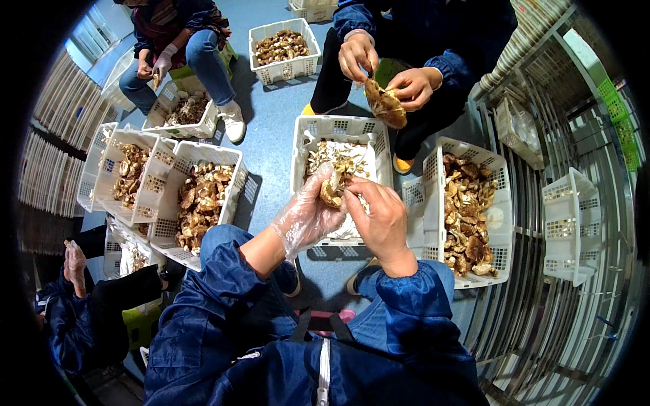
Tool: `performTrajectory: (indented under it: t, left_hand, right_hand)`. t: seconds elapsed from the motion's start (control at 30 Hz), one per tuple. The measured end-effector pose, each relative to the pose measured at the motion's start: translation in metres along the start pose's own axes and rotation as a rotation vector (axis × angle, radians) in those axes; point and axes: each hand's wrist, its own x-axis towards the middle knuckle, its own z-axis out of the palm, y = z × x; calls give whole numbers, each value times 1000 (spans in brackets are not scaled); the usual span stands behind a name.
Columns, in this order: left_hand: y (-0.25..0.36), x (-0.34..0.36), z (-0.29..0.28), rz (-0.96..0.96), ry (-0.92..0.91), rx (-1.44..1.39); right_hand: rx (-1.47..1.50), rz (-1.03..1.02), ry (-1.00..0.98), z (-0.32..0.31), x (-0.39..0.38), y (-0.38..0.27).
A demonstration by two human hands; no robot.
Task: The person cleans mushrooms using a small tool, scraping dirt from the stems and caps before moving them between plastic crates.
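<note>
My left hand (306,215), in a clear plastic glove, grips a brown-and-cream mushroom (332,191) in the middle of the view. The bare fingers of my right hand (379,223) are closed on the same mushroom from the right. Both hands are over a white perforated crate (298,152) holding pale stems and scraps (349,152) on a white layer. Beside this crate, to the right, a crate of brown mushrooms (467,210) stands within arm's reach. More mushrooms (200,196) fill a crate to my left.
Opposite me, a co-worker's hands (413,88) hold a large mushroom (384,105). Other workers sit at upper left (203,61) and lower left (74,318). Further crates (281,68) stand on the blue floor (264,122). Metal racks (575,318) line the right side.
</note>
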Motion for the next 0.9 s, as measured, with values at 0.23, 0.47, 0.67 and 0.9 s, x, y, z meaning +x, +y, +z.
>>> performTrajectory:
  t: [0.23, 0.47, 0.67, 0.9]
  left_hand:
    - [2, -3, 5, -51, -14, 60]
    - [3, -5, 5, -34, 26, 130]
    - [11, -5, -6, -89, 10, 114]
    - [18, -9, -16, -54, -35, 83]
  right_hand:
    - [28, 49, -21, -1, -1, 0]
    - [-54, 35, 11, 1, 0, 0]
    - [-92, 72, 116, -7, 6, 6]
    - [-142, 217, 117, -18, 8, 20]
